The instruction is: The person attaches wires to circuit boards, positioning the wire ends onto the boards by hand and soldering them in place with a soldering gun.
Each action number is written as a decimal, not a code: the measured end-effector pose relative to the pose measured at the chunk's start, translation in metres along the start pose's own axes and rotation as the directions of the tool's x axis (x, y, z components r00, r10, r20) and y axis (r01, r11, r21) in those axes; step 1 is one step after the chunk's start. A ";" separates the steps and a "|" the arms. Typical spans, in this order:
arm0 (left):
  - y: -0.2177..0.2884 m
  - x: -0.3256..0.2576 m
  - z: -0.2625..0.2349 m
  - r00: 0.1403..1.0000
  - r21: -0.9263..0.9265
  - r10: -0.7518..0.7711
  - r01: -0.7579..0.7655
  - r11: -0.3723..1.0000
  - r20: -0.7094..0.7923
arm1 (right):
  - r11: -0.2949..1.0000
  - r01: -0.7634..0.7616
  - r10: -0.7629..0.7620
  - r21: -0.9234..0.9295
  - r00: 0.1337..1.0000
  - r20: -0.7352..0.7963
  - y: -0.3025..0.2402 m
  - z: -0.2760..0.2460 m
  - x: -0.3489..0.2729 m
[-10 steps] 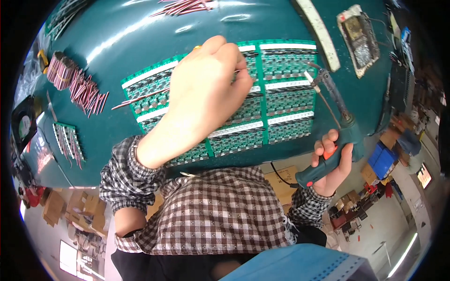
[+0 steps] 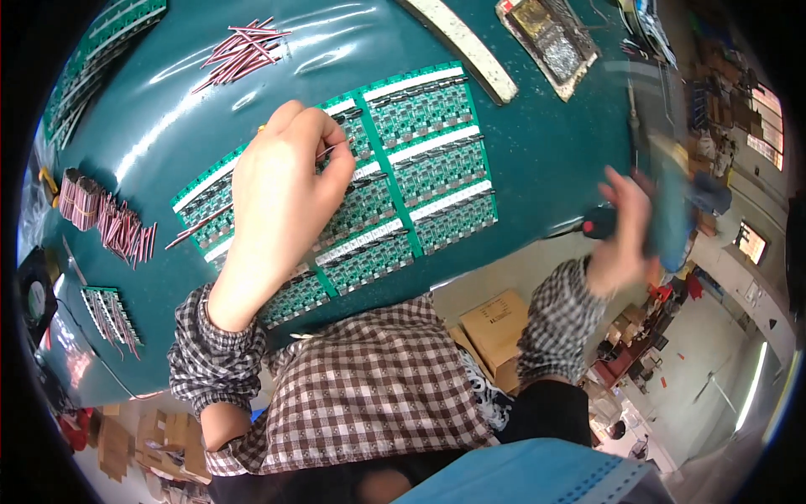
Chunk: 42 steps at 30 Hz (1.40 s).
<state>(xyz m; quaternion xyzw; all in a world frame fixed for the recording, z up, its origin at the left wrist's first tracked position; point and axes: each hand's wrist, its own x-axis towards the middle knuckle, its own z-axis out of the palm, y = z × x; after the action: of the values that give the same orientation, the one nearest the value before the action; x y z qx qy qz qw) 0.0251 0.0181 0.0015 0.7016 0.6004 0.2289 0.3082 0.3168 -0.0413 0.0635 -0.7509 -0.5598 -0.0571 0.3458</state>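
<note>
My left hand [image 2: 281,181] rests on a panel of green circuit boards [image 2: 420,160] lying on the teal table [image 2: 546,151]. Its fingers pinch a thin wire [image 2: 332,151] against one board. My right hand [image 2: 625,231] is off the table's right edge, blurred by motion, gripping a teal-handled soldering iron [image 2: 672,197] whose tip points up and away from the boards. Both sleeves are checked.
Bundles of thin red wires lie at the top [image 2: 243,46] and the left [image 2: 117,223] of the table. A small board with wires [image 2: 109,311] sits lower left. A white strip [image 2: 462,42] and a metal tray [image 2: 550,38] lie at the far edge. Cardboard boxes [image 2: 495,323] stand below.
My right hand has swung the soldering iron away from the boards to the right, off the table edge. My left hand has stayed on the panel.
</note>
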 end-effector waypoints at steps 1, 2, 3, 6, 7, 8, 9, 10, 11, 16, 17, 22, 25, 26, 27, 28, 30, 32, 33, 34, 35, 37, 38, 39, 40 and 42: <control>-0.002 0.000 0.000 1.000 0.000 0.011 -0.011 1.000 -0.003 | 0.949 -0.248 0.232 0.194 0.968 0.101 0.000 0.018 0.006; -0.005 -0.003 0.002 1.000 -0.029 0.026 -0.026 0.999 0.014 | 0.888 -0.314 0.319 0.336 0.947 0.041 -0.003 0.013 -0.006; -0.008 0.003 0.007 1.000 -0.052 0.025 -0.025 0.998 -0.007 | 0.802 -0.335 0.381 0.494 0.925 0.009 -0.001 0.012 -0.010; -0.004 0.005 0.002 1.000 -0.022 0.017 -0.017 1.000 0.007 | 0.547 -0.455 0.373 0.703 0.884 0.282 0.000 -0.005 -0.010; -0.005 0.005 0.001 1.000 0.009 0.027 -0.027 1.000 -0.008 | 0.426 -0.535 0.373 0.730 0.839 0.397 0.004 -0.007 -0.008; -0.004 0.001 0.001 0.999 0.003 0.037 -0.037 0.999 0.004 | 0.420 -0.544 0.378 0.726 0.832 0.405 0.005 -0.012 -0.013; -0.004 0.000 0.001 1.000 0.010 0.026 -0.026 1.000 0.003 | 0.208 -0.610 0.355 0.765 0.776 0.522 0.006 -0.015 -0.017; -0.003 0.001 0.003 0.999 0.020 0.039 -0.039 0.999 -0.013 | -0.014 -0.657 0.303 0.754 0.716 0.629 0.007 -0.017 -0.020; -0.003 0.001 0.004 0.998 0.030 0.052 -0.051 0.998 -0.029 | -0.021 -0.665 0.297 0.747 0.709 0.639 0.008 -0.016 -0.022; -0.005 0.002 0.007 0.996 0.016 0.073 -0.072 0.997 -0.053 | -0.298 -0.746 0.162 0.596 0.576 0.802 0.005 -0.008 -0.033; -0.006 0.001 0.008 0.997 0.021 0.064 -0.063 0.998 -0.051 | -0.339 -0.753 0.128 0.564 0.557 0.821 0.005 -0.006 -0.035; -0.008 0.000 0.007 0.995 -0.015 0.076 -0.077 0.997 -0.072 | -0.390 -0.782 0.083 0.487 0.496 0.864 0.000 -0.003 -0.039; -0.009 0.002 0.007 0.992 -0.019 0.094 -0.096 0.995 -0.079 | -0.404 -0.795 0.062 0.453 0.470 0.880 -0.001 -0.001 -0.039; -0.008 0.002 0.007 0.993 -0.016 0.086 -0.088 0.996 -0.075 | -0.413 -0.798 0.057 0.438 0.458 0.887 -0.002 -0.001 -0.039; -0.008 0.001 0.007 0.993 -0.008 0.087 -0.088 0.996 -0.075 | -0.419 -0.801 0.056 0.428 0.448 0.892 -0.003 0.000 -0.040; -0.008 0.000 0.007 0.993 0.000 0.088 -0.088 0.996 -0.075 | -0.382 -0.806 0.069 0.453 0.464 0.883 -0.005 0.001 -0.040; -0.010 0.002 0.008 0.994 0.007 0.084 -0.084 0.996 -0.075 | -0.350 -0.812 0.083 0.467 0.470 0.879 -0.008 0.001 -0.042; -0.010 0.002 0.009 0.991 0.008 0.095 -0.094 0.996 -0.097 | -0.143 -0.831 0.145 0.538 0.520 0.842 -0.012 -0.001 -0.046; -0.010 0.002 0.009 0.992 0.013 0.091 -0.090 0.996 -0.093 | -0.149 -0.833 0.144 0.533 0.515 0.845 -0.013 -0.001 -0.048; -0.009 0.002 0.009 0.993 0.005 0.079 -0.079 0.997 -0.082 | -0.074 -0.837 0.158 0.542 0.527 0.835 -0.014 -0.001 -0.050; -0.009 0.002 0.009 0.995 -0.003 0.068 -0.068 0.998 -0.072 | 0.002 -0.836 0.170 0.548 0.541 0.824 -0.014 -0.001 -0.052; -0.009 0.002 0.009 0.996 -0.021 0.056 -0.057 0.998 -0.070 | 0.037 -0.838 0.173 0.545 0.543 0.822 -0.015 -0.002 -0.055; -0.009 0.001 0.008 0.996 -0.044 0.047 -0.050 0.998 -0.071 | 0.095 -0.836 0.185 0.540 0.548 0.816 -0.016 -0.002 -0.055; -0.009 0.001 0.009 0.997 -0.041 0.045 -0.048 0.998 -0.069 | 0.152 -0.833 0.198 0.532 0.553 0.809 -0.017 -0.002 -0.055; -0.009 0.000 0.010 0.996 -0.043 0.043 -0.047 0.998 -0.078 | 0.150 -0.834 0.198 0.531 0.551 0.811 -0.018 -0.002 -0.055; -0.009 -0.001 0.010 0.995 -0.045 0.040 -0.044 0.998 -0.086 | 0.247 -0.830 0.135 0.501 0.541 0.830 -0.021 -0.002 -0.054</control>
<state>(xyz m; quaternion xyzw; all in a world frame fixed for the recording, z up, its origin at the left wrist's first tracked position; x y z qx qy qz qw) 0.0253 0.0169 -0.0123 0.6964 0.5925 0.2789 0.2936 0.2792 -0.0825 0.0492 -0.5672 -0.2919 0.6174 0.4603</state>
